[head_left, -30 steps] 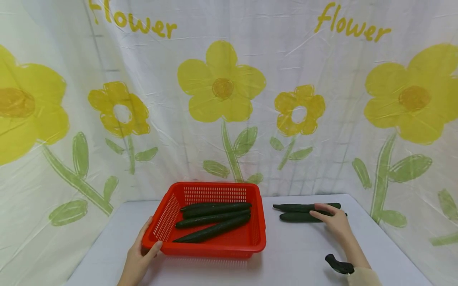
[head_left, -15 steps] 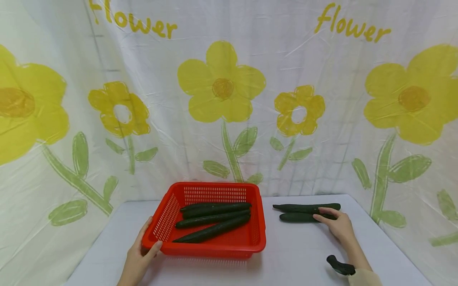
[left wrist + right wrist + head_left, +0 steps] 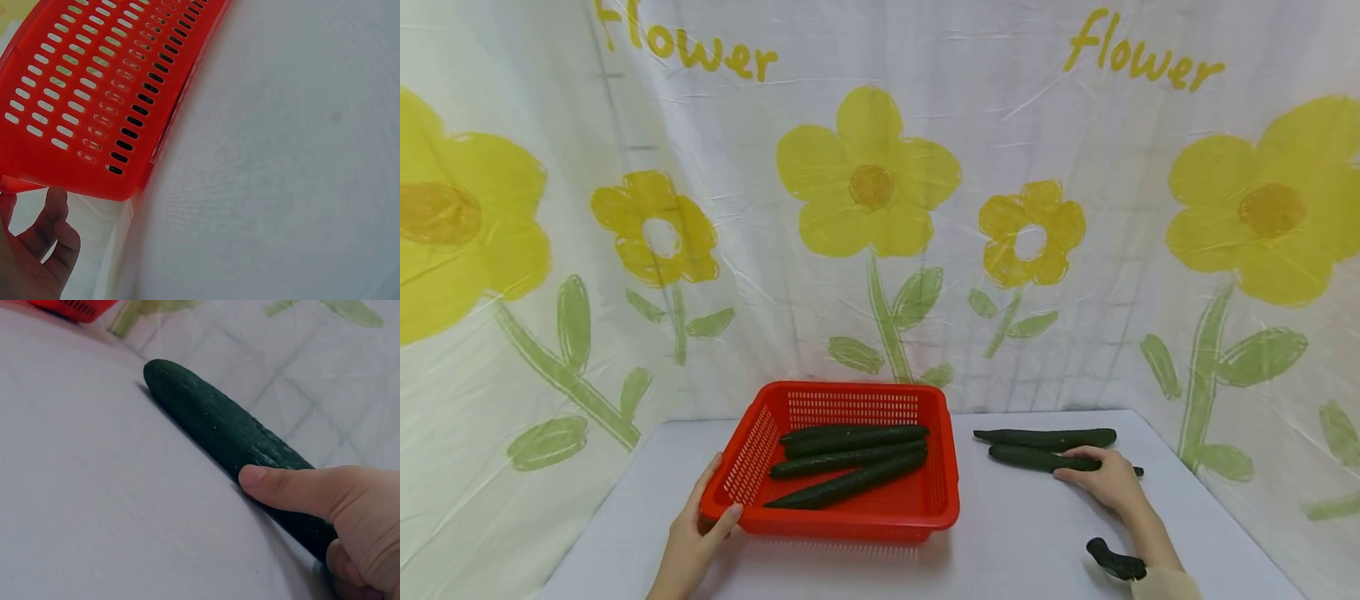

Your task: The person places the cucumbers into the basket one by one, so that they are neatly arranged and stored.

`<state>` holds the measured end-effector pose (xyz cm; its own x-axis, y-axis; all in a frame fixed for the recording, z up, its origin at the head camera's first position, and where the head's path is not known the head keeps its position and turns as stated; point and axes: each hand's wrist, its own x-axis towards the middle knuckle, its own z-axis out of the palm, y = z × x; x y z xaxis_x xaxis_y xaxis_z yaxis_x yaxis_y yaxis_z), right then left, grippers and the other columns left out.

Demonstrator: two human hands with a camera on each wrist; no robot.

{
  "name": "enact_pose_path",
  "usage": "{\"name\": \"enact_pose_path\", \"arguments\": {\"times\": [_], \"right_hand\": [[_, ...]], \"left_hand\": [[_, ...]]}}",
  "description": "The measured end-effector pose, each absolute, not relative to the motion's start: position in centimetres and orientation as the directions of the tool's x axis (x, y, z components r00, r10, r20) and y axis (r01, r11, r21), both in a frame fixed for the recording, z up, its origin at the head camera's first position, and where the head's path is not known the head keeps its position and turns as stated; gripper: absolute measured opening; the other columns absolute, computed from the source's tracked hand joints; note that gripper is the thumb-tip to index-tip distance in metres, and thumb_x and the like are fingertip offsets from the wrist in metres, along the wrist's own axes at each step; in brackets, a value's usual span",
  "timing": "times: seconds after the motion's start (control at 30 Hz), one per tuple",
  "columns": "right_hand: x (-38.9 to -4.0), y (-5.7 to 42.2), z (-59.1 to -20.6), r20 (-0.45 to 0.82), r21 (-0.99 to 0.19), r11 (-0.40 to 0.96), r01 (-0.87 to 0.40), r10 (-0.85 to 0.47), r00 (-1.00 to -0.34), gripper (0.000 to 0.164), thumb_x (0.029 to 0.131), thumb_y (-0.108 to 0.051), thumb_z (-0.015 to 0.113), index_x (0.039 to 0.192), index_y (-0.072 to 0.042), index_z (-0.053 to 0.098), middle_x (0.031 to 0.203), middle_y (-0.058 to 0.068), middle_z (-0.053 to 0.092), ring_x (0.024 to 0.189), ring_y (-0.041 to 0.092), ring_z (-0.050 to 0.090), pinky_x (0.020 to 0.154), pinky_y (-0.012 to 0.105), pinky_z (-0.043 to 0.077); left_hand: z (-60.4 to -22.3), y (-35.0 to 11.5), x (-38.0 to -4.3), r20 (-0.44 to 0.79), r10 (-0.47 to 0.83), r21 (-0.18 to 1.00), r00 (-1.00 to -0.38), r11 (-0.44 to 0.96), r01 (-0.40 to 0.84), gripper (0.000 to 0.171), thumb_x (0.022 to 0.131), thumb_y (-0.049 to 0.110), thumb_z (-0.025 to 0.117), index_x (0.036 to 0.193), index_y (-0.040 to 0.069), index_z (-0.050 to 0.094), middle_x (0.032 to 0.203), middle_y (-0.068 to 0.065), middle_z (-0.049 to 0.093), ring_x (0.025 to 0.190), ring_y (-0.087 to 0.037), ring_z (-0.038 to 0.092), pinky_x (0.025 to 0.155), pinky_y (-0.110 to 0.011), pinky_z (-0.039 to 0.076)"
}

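My left hand point(image 3: 694, 527) grips the near left corner of a red plastic basket point(image 3: 842, 523), thumb at the front rim and fingers along the side. Several dark green cucumbers point(image 3: 850, 457) lie inside it. On the right, my right hand point(image 3: 1105, 477) holds a cucumber point(image 3: 1026, 457) around its middle, thumb on the near side. In the right wrist view the thumb presses that cucumber point(image 3: 206, 415); the other fingers are mostly hidden. Behind it lies another cucumber point(image 3: 1045, 437), apart from the hand. The left wrist view shows the slotted basket wall point(image 3: 94, 81) above my left fingers point(image 3: 53, 212).
A white cloth covers the table point(image 3: 1000, 542). Behind it hangs a white curtain point(image 3: 760, 292) printed with yellow flowers. A black strap point(image 3: 1116, 560) sits at my right wrist, its end sticking out to the left.
The near cucumber on the right has tilted, its right end coming nearer and away from the far one. My right hand has moved slightly nearer with it. The left hand keeps its hold.
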<state>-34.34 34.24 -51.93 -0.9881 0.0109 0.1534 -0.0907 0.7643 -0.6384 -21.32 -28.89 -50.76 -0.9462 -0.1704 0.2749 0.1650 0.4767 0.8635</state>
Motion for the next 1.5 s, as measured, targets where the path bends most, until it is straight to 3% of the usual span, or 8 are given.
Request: {"name": "enact_pose_path", "arguments": {"times": [0.7, 1.1, 1.33, 1.5], "right_hand": [[-34.1, 34.1, -52.1, 0.194, -0.691, 0.714, -0.112, 0.033, -0.98, 0.058, 0.085, -0.051, 0.088, 0.122, -0.007, 0.079, 0.134, 0.025, 0.069, 0.131, 0.055, 0.055, 0.105, 0.069, 0.044], [-33.6, 33.3, -49.9, 0.186, -0.774, 0.628, -0.083, 0.1, -0.977, 0.064, 0.083, -0.054, 0.088, 0.126, -0.009, 0.077, 0.142, 0.026, 0.064, 0.141, 0.048, 0.048, 0.111, 0.067, 0.037], [-33.5, 33.1, -48.5, 0.206, -0.759, 0.643, -0.103, 0.087, -0.975, 0.066, 0.088, -0.053, 0.085, 0.132, -0.005, 0.074, 0.145, 0.026, 0.062, 0.139, 0.051, 0.048, 0.107, 0.067, 0.042], [-33.3, 32.8, -47.2, 0.226, -0.75, 0.653, -0.109, 0.098, -0.969, 0.065, 0.089, -0.054, 0.083, 0.133, -0.007, 0.074, 0.144, 0.023, 0.064, 0.137, 0.047, 0.052, 0.098, 0.058, 0.051]], "left_hand": [[-50.4, -28.8, -21.2, 0.268, -0.173, 0.862, -0.948, 0.482, 0.156, 0.079, 0.105, 0.026, 0.069, 0.17, 0.025, 0.025, 0.165, -0.022, 0.039, 0.103, -0.001, 0.057, 0.072, -0.027, 0.057], [-50.5, -28.8, -21.2, 0.269, -0.174, 0.865, -0.947, 0.475, 0.159, 0.079, 0.105, 0.026, 0.069, 0.17, 0.026, 0.025, 0.164, -0.024, 0.04, 0.103, -0.002, 0.058, 0.073, -0.027, 0.057], [-50.5, -28.8, -21.2, 0.256, -0.176, 0.868, -0.95, 0.474, 0.146, 0.08, 0.105, 0.027, 0.069, 0.171, 0.026, 0.024, 0.165, -0.023, 0.039, 0.104, -0.002, 0.057, 0.073, -0.026, 0.057], [-50.5, -28.8, -21.3, 0.259, -0.177, 0.868, -0.95, 0.473, 0.148, 0.079, 0.105, 0.027, 0.069, 0.17, 0.026, 0.025, 0.164, -0.023, 0.04, 0.103, -0.003, 0.058, 0.073, -0.027, 0.057]]}}
